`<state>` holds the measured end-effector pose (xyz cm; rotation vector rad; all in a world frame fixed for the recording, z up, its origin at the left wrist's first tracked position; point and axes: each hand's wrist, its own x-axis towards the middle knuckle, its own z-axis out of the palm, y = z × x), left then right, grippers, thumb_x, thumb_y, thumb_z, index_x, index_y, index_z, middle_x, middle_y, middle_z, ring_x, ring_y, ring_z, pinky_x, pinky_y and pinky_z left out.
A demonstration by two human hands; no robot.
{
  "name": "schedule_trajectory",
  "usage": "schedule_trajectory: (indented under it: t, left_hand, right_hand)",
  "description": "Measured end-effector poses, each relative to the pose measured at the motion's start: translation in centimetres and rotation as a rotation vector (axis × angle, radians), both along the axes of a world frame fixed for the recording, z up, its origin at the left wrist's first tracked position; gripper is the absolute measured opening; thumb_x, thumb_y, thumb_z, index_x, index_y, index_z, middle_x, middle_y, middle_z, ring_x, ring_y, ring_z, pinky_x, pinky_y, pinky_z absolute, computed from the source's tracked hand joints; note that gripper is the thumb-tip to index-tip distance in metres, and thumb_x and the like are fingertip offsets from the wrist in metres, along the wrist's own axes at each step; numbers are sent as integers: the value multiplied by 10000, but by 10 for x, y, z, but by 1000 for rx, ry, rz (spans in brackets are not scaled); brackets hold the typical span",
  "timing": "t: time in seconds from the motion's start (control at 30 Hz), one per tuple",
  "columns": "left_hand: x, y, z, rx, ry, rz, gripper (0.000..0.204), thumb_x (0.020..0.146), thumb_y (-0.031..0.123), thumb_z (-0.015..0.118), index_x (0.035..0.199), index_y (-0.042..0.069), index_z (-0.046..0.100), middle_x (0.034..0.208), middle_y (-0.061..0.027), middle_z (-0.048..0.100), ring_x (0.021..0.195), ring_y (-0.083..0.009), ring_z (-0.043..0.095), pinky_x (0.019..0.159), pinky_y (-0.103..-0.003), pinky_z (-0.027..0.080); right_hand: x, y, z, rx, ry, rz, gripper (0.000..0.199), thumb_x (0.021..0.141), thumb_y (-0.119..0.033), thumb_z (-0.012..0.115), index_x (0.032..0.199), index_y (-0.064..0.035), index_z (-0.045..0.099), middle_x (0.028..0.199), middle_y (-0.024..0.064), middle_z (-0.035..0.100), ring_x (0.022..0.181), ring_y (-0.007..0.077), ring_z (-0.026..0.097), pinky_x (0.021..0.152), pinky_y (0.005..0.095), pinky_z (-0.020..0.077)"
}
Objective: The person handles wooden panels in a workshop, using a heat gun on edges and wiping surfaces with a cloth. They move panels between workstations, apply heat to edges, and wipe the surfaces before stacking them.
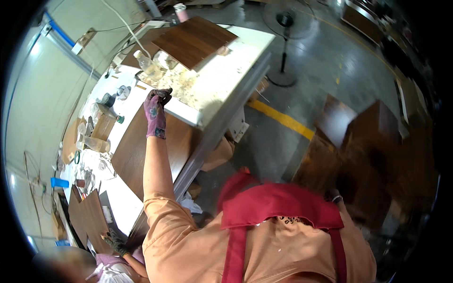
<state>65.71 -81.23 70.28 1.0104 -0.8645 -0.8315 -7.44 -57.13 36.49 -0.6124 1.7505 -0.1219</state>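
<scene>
My left hand [157,114], in a purple patterned glove with dark fingertips, is raised over the work table with its fingers curled closed. Whatever may be between the fingertips is too small to make out. Below it a brown wood-grain board [130,155] lies on the white table [238,59]. Just beyond the hand, a patch of the tabletop is covered in yellowish residue, with a clear plastic bottle [147,66] beside it. My right hand [335,196] shows only as a small dark gloved patch beside my body; its fingers are hidden.
Another brown board [194,41] rests at the table's far end. A co-worker's gloved hand [114,241] touches a notched brown board [89,217] at lower left. Brown panels [373,127] stand on the floor at right. A pedestal fan [284,20] stands beyond the table.
</scene>
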Motion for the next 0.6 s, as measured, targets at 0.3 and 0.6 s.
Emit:
schedule_trajectory:
  t: [0.3, 0.6]
  left_hand:
    - [47, -144, -33, 189, 49, 83, 358, 883, 307, 494, 1029, -15, 557, 774, -91, 617, 749, -197, 627, 641, -272, 515]
    - [73, -221, -111, 381, 112, 63, 537, 874, 379, 539, 1262, 22, 434, 1152, -140, 544, 957, -258, 577, 817, -360, 481]
  right_hand:
    - [-22, -232, -140, -969, 5, 629, 194, 806, -261, 527, 768, -77, 576, 686, 95, 551, 673, 208, 555, 592, 338, 458]
    - [161, -533, 112, -881, -310, -15, 167, 852, -102, 525, 1000, -54, 588, 857, 18, 555, 711, 104, 508, 619, 248, 432]
